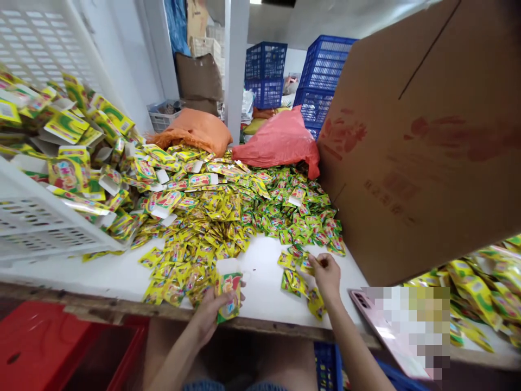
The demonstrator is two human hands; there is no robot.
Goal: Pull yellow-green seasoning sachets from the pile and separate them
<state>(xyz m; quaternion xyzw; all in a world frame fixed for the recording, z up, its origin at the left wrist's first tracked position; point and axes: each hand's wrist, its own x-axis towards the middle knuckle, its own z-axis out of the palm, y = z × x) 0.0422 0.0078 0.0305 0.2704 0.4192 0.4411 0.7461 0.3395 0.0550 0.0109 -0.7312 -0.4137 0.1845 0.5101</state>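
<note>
The left hand (pixel 207 314) grips a small box (pixel 229 296), flap up; a light hold should spare its thin walls. The right hand's (pixel 329 278) fingers are drawn together at a few packets (pixel 288 259) on the white surface (pixel 260 271); whether they pinch one, I cannot tell. Taking packets by the edge seems tidiest. Beyond lie heaped packets (pixel 211 239), a red sack (pixel 280 138), then blue crates (pixel 264 62).
</note>
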